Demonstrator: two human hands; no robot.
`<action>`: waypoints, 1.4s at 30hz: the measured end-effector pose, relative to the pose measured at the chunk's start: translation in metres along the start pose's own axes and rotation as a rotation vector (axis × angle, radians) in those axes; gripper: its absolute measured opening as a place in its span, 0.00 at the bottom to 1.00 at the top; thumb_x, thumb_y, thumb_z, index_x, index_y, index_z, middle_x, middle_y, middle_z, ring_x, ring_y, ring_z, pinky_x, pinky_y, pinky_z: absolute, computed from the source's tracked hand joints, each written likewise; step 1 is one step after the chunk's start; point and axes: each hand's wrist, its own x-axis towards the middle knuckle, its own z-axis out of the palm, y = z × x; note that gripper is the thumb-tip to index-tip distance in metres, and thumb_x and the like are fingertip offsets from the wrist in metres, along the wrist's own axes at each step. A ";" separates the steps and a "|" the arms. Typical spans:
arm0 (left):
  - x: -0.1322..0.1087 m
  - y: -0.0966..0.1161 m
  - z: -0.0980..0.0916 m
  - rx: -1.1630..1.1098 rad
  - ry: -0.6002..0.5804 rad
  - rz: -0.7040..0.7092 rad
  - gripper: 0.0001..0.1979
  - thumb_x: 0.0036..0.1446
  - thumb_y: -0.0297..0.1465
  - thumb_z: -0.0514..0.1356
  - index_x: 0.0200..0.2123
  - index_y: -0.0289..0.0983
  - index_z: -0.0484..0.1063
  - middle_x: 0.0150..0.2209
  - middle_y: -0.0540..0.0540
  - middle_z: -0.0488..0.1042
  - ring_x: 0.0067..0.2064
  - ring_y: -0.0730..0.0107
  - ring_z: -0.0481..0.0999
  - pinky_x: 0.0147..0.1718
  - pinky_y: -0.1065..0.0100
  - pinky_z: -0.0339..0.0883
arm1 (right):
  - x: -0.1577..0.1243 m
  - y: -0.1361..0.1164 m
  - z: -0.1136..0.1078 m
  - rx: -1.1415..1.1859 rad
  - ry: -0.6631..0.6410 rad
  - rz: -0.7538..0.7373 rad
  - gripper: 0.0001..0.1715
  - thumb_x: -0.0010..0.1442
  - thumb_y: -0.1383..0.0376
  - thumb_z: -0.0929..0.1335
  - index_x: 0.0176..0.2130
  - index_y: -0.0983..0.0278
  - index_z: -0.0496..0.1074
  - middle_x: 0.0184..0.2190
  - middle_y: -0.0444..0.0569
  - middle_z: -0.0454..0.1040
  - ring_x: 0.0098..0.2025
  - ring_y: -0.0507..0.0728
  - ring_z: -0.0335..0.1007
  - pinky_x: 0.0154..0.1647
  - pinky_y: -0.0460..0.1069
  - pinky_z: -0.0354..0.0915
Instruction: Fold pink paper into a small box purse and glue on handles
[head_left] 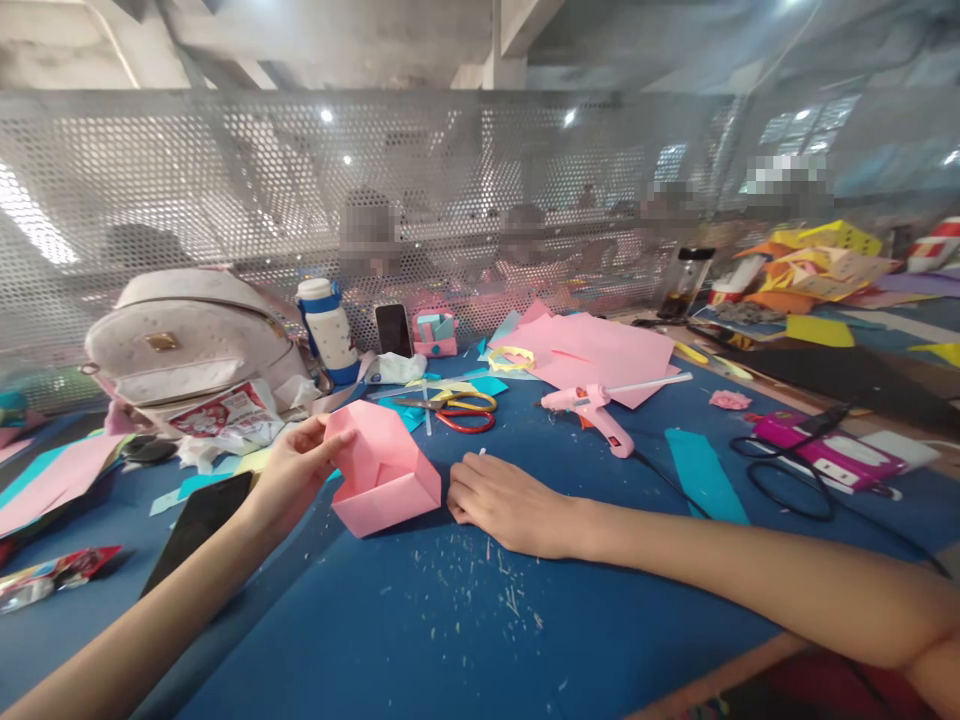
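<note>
Pinch of the left hand [306, 450] was closed on a wall of the pink paper box [390, 503], left of frame centre, probably to steady it; right hand [506, 500] lay curled just beside (couldn't tell if gripping anything).

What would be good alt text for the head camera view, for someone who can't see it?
A person's left hand pinches the edge of an open pink paper box at a blue table, the right hand curled beside it. Beyond lie scissors, a pink glue gun and pink paper sheets, with a pale backpack and bottle before a perforated screen.
</note>
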 end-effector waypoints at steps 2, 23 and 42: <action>0.001 0.000 -0.001 -0.002 0.009 -0.002 0.14 0.46 0.33 0.72 0.34 0.34 0.77 0.29 0.49 0.78 0.30 0.74 0.75 0.30 0.76 0.71 | 0.000 0.001 0.001 0.029 0.013 0.007 0.10 0.69 0.66 0.61 0.36 0.66 0.69 0.36 0.49 0.68 0.37 0.56 0.58 0.39 0.51 0.58; -0.001 0.003 0.002 -0.021 0.008 0.002 0.13 0.45 0.33 0.73 0.33 0.34 0.77 0.29 0.49 0.78 0.29 0.75 0.75 0.29 0.76 0.71 | -0.003 0.002 -0.004 0.048 0.017 -0.034 0.10 0.67 0.63 0.65 0.35 0.65 0.71 0.34 0.48 0.70 0.38 0.57 0.60 0.42 0.51 0.57; -0.002 0.003 0.003 -0.018 0.041 -0.006 0.13 0.43 0.33 0.73 0.32 0.34 0.77 0.29 0.49 0.79 0.28 0.73 0.76 0.29 0.74 0.70 | -0.008 0.020 -0.013 0.282 -0.009 0.052 0.10 0.67 0.63 0.64 0.35 0.65 0.71 0.36 0.46 0.70 0.40 0.55 0.61 0.46 0.51 0.58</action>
